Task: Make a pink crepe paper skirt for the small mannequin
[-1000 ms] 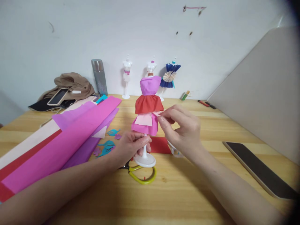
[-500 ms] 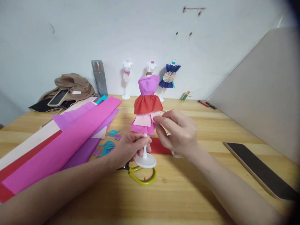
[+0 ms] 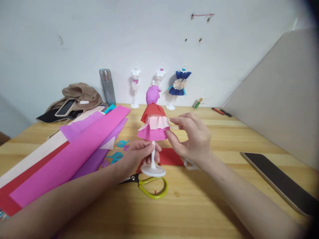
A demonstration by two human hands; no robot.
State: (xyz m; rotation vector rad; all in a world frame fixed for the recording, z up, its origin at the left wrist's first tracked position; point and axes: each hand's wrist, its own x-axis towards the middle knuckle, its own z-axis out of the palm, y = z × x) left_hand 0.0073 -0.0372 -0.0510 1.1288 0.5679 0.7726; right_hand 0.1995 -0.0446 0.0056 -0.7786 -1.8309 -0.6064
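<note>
Grasping the stem (image 3: 153,157) of the paper-dressed mannequin (image 3: 154,114) in the left hand (image 3: 139,151), just under the magenta skirt (image 3: 152,134); holding it roughly upright, dress (image 3: 152,109) above that hand and left of the right hand (image 3: 193,132); with the right thumb and fingers spread loosely beside the pale pink layer (image 3: 156,122); unable to tell contact from a gap at the thumb; with yellow-handled scissors (image 3: 143,182) on the near side of the left hand, red paper (image 3: 171,156) between both hands, magenta paper (image 3: 74,146) left of the left hand, and a phone (image 3: 279,182) well right of the right hand.
</note>
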